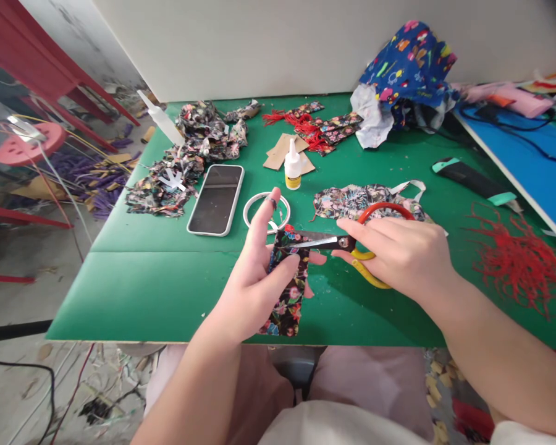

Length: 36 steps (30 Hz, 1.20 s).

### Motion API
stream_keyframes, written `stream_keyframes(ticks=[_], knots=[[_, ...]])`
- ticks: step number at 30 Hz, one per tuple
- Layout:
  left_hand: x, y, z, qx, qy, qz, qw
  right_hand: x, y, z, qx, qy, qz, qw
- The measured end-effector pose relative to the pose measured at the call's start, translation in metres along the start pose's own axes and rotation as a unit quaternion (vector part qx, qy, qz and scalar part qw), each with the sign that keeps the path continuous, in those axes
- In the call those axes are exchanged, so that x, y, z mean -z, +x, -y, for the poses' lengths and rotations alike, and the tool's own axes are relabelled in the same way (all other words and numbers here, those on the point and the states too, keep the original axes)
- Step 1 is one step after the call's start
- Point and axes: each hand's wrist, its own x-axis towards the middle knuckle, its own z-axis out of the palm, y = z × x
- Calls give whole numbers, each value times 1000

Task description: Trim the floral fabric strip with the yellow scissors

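Observation:
My left hand (254, 278) pinches a dark floral fabric strip (288, 296) that hangs down over the green table (157, 290). My right hand (398, 253) grips scissors (347, 241) with a red and a yellow handle loop. Their blades point left and touch the top edge of the strip. Behind the scissors lies a flat piece of floral fabric (352, 201) with a white strap.
A phone (216, 199) lies face up left of a white tape ring (254, 207). A small glue bottle (293, 165) stands on cardboard pieces. Floral scraps (185, 161) pile at the back left, blue patterned cloth (408, 62) at the back right, red threads (519, 259) on the right.

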Motion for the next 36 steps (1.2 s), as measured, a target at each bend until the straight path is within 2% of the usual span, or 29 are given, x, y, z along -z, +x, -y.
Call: stream_keyframes(ticks=[7, 18, 27, 36], knots=[[3, 1, 1, -4, -7, 2, 1000, 0, -1, -2, 1, 4, 8, 1000], [4, 1, -5, 26, -19, 8, 999, 1, -2, -7, 12, 12, 20, 1000], [3, 2, -4, -1, 4, -28, 1000, 3, -1, -6, 12, -15, 11, 1000], [3, 2, -3, 5, 0, -12, 1000, 0, -3, -5, 7, -7, 10, 1000]])
